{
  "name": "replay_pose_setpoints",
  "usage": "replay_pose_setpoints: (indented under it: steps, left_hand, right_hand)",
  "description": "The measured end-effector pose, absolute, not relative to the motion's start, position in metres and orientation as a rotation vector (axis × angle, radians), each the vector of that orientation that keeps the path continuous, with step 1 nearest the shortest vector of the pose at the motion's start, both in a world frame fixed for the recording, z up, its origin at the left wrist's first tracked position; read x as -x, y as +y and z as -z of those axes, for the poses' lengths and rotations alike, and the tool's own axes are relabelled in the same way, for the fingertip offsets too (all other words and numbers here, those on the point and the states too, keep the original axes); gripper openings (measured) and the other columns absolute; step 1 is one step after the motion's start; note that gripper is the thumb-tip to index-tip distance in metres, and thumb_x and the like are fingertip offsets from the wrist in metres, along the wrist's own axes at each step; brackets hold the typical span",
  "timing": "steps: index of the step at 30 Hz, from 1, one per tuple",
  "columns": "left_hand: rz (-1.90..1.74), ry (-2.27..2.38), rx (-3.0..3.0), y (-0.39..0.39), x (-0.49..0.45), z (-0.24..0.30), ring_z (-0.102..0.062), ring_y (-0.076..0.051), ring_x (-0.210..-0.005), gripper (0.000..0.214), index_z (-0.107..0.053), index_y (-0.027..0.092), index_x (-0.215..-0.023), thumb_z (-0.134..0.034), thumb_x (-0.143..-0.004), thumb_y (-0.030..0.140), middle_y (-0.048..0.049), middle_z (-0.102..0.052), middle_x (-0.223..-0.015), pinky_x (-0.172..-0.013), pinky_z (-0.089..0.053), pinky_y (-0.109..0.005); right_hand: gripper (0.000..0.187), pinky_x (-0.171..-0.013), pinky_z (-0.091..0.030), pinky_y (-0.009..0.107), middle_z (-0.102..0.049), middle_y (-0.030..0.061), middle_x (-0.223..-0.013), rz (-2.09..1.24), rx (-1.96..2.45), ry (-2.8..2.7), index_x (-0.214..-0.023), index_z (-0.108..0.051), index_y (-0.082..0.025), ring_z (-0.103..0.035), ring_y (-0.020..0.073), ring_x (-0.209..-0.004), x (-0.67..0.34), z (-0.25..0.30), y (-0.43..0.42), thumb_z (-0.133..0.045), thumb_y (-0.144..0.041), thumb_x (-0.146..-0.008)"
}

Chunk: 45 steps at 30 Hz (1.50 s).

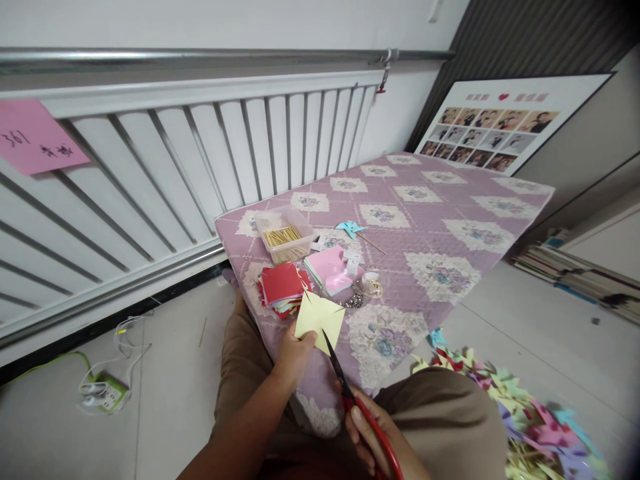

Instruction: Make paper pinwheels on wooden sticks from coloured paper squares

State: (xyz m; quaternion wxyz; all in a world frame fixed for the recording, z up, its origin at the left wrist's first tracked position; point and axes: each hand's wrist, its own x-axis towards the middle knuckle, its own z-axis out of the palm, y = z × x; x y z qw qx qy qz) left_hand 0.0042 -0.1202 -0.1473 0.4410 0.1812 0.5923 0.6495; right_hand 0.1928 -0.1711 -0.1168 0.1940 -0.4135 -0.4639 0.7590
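My left hand (295,355) pinches the lower left edge of a pale yellow paper square (320,320) and holds it above the near end of the purple quilted table (450,227). My right hand (367,430) grips red-handled scissors (350,393); their dark blades point up and touch the square's lower edge. A slit shows in the top of the square. Just beyond it lies a stack of red paper squares (281,285) and a pink and green stack (330,267).
A clear box of wooden sticks (284,239), a blue pinwheel on a stick (353,230), a keyring and tape roll (365,290) lie on the table. A pile of coloured pinwheels (525,413) covers the floor at right. A radiator (175,173) is behind, cables (105,387) at left.
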Motion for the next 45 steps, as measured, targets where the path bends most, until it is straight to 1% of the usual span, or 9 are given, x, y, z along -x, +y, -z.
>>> replay_pose_setpoints:
  steps: [5, 8, 12, 16, 19, 24, 30, 36, 45]
  left_hand:
    - [-1.624, 1.384, -0.521, -0.12, -0.004, 0.154, -0.067, -0.018, -0.079, 0.035, -0.067, 0.015, -0.103, -0.066, -0.068, 0.019, -0.0074, -0.074, -0.096, -0.073, -0.051, -0.027]
    - [-1.611, 1.399, -0.526, -0.12, -0.003, 0.156, -0.066, -0.019, -0.08, 0.036, -0.066, 0.015, -0.105, -0.065, -0.069, 0.018, -0.0083, -0.073, -0.098, -0.073, -0.051, -0.028]
    - [-1.586, 1.431, -0.549, -0.12, -0.003, 0.153, -0.066, -0.019, -0.082, 0.036, -0.065, 0.015, -0.105, -0.064, -0.069, 0.018, -0.0091, -0.073, -0.1, -0.074, -0.05, -0.028]
    - [-1.57, 1.474, -0.589, -0.121, -0.003, 0.15, -0.065, -0.018, -0.079, 0.035, -0.065, 0.015, -0.104, -0.063, -0.069, 0.017, -0.0079, -0.073, -0.097, -0.072, -0.05, -0.027]
    - [-1.57, 1.493, -0.612, -0.122, -0.004, 0.148, -0.065, -0.018, -0.077, 0.034, -0.065, 0.015, -0.103, -0.063, -0.069, 0.018, -0.0072, -0.073, -0.094, -0.071, -0.05, -0.027]
    - [-1.558, 1.527, -0.617, -0.123, -0.004, 0.145, -0.066, -0.019, -0.081, 0.034, -0.065, 0.015, -0.103, -0.062, -0.069, 0.018, -0.0078, -0.073, -0.098, -0.073, -0.05, -0.027]
    - [-1.529, 1.542, -0.618, -0.123, -0.005, 0.14, -0.065, -0.017, -0.075, 0.033, -0.065, 0.015, -0.102, -0.061, -0.07, 0.017, -0.0066, -0.074, -0.093, -0.068, -0.049, -0.025]
    - [-1.55, 1.524, -0.637, -0.122, -0.005, 0.147, -0.065, -0.018, -0.081, 0.032, -0.064, 0.015, -0.103, -0.06, -0.071, 0.017, -0.0077, -0.073, -0.098, -0.073, -0.05, -0.027]
    - [-1.526, 1.57, -0.648, -0.123, -0.004, 0.145, -0.066, -0.018, -0.081, 0.032, -0.065, 0.017, -0.101, -0.061, -0.069, 0.017, -0.0062, -0.073, -0.096, -0.073, -0.05, -0.027]
  right_hand:
    - [0.058, -0.035, -0.024, 0.014, -0.045, -0.0069, -0.064, -2.119, 1.105, -1.323, -0.119, -0.051, -0.018, -0.027, 0.0013, -0.039, -0.194, 0.12, -0.17, -0.053, -0.064, -0.084]
    - [0.056, -0.034, -0.023, 0.014, -0.045, -0.007, -0.064, -2.118, 1.093, -1.331, -0.119, -0.051, -0.018, -0.026, 0.0012, -0.039, -0.194, 0.12, -0.169, -0.051, -0.064, -0.085]
    - [0.059, -0.034, -0.022, 0.014, -0.043, -0.007, -0.064, -2.109, 1.1, -1.341, -0.121, -0.05, -0.016, -0.025, 0.0015, -0.04, -0.194, 0.118, -0.17, -0.051, -0.063, -0.085]
    - [0.07, -0.034, -0.024, 0.014, -0.043, -0.0071, -0.064, -2.107, 1.15, -1.365, -0.13, -0.046, -0.015, -0.027, 0.002, -0.04, -0.195, 0.118, -0.17, -0.052, -0.066, -0.083]
    - [0.075, -0.033, -0.025, 0.014, -0.043, -0.0072, -0.063, -2.109, 1.152, -1.376, -0.133, -0.044, -0.015, -0.027, 0.0018, -0.038, -0.196, 0.12, -0.169, -0.052, -0.068, -0.081]
    - [0.076, -0.032, -0.025, 0.013, -0.043, -0.0077, -0.062, -2.124, 1.17, -1.35, -0.132, -0.045, -0.016, -0.027, 0.0013, -0.038, -0.195, 0.123, -0.168, -0.054, -0.069, -0.079]
    - [0.081, -0.033, -0.027, 0.014, -0.043, -0.0082, -0.06, -2.122, 1.238, -1.335, -0.132, -0.046, -0.015, -0.029, 0.0015, -0.037, -0.195, 0.121, -0.169, -0.057, -0.072, -0.075]
    - [0.082, -0.033, -0.026, 0.014, -0.043, -0.0078, -0.06, -2.102, 1.242, -1.34, -0.13, -0.048, -0.013, -0.03, 0.0019, -0.038, -0.194, 0.118, -0.168, -0.058, -0.072, -0.074]
    - [0.081, -0.034, -0.024, 0.015, -0.041, -0.0089, -0.059, -2.092, 1.274, -1.326, -0.129, -0.05, -0.015, -0.028, 0.0026, -0.038, -0.193, 0.113, -0.169, -0.058, -0.073, -0.073]
